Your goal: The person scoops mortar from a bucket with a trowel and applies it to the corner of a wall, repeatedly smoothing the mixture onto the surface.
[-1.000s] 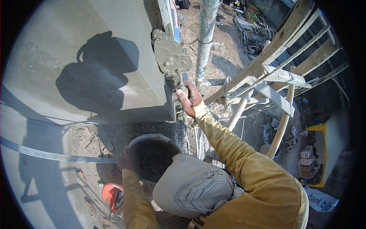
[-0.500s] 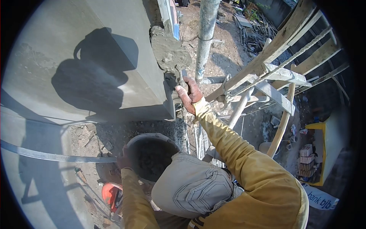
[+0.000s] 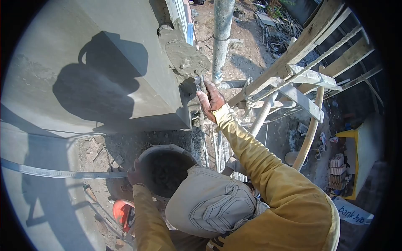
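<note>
My right hand (image 3: 212, 100) is closed around the handle of a trowel (image 3: 198, 82), held beside the corner of the wall. Just above it, a rough patch of wet mortar (image 3: 184, 56) covers the wall's narrow side face. Low at my left, my left hand (image 3: 135, 175) grips the near-left rim of a bucket (image 3: 186, 153), its fingers partly in shadow. Dark grey mortar (image 3: 163, 169) lies inside the bucket. A long metal strip (image 3: 63, 172) runs from the left edge of view up to my left hand.
The smooth grey wall (image 3: 138, 88) with its sharp corner fills the left. A metal scaffold pole (image 3: 222, 42) and wooden poles (image 3: 289, 62) with rope stand close on the right. Below are an orange-red container (image 3: 121, 212), stacked bricks (image 3: 337, 169) and a banner (image 3: 351, 211).
My right hand has shifted slightly and turned the trowel, now seen more edge-on near the mortar patch. My left hand stays at the bucket. The whole view has moved a little.
</note>
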`<state>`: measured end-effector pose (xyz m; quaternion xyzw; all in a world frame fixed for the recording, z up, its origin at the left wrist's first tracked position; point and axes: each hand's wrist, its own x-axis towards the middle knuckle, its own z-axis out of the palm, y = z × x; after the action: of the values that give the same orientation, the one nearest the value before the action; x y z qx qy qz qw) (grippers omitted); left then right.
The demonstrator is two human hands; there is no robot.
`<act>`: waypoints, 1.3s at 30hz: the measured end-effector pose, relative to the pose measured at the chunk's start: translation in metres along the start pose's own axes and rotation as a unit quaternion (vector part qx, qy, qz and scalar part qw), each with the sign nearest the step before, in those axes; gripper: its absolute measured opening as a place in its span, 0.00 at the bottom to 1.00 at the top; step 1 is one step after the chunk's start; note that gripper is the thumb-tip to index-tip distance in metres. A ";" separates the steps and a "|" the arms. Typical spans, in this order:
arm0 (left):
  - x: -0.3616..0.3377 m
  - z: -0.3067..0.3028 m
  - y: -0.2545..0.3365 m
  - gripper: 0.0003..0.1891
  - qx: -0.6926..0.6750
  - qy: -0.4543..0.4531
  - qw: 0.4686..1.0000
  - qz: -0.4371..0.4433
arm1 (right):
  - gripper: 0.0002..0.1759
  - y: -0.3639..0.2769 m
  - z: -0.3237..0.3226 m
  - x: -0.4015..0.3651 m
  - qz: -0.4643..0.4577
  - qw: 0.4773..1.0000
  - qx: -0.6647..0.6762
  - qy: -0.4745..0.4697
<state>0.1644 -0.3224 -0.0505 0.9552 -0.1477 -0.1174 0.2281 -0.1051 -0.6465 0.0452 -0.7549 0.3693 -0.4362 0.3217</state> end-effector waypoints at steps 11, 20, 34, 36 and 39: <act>0.029 0.028 -0.045 0.39 0.060 0.028 0.996 0.056 | 0.26 0.032 -0.020 -0.028 0.054 0.997 0.000 0.052; -0.008 -0.009 0.014 0.37 -0.049 -0.037 0.998 0.010 | 0.27 -0.042 -0.027 0.021 -0.051 0.997 -0.058 0.021; 0.028 0.037 -0.054 0.47 0.063 -0.005 0.998 0.026 | 0.30 0.041 -0.076 -0.081 0.077 0.995 0.030 -0.058; 0.000 0.000 0.007 0.44 0.014 -0.033 0.999 -0.030 | 0.32 0.028 -0.094 -0.109 0.030 0.977 -0.038 -0.206; 0.013 0.025 -0.019 0.40 0.012 0.020 0.997 0.078 | 0.34 0.012 -0.084 -0.127 -0.023 0.892 -0.167 -0.419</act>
<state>0.1731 -0.3203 -0.0830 0.9456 -0.2183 -0.0784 0.2280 -0.2278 -0.5603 0.0173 -0.9186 0.2500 -0.0190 0.3054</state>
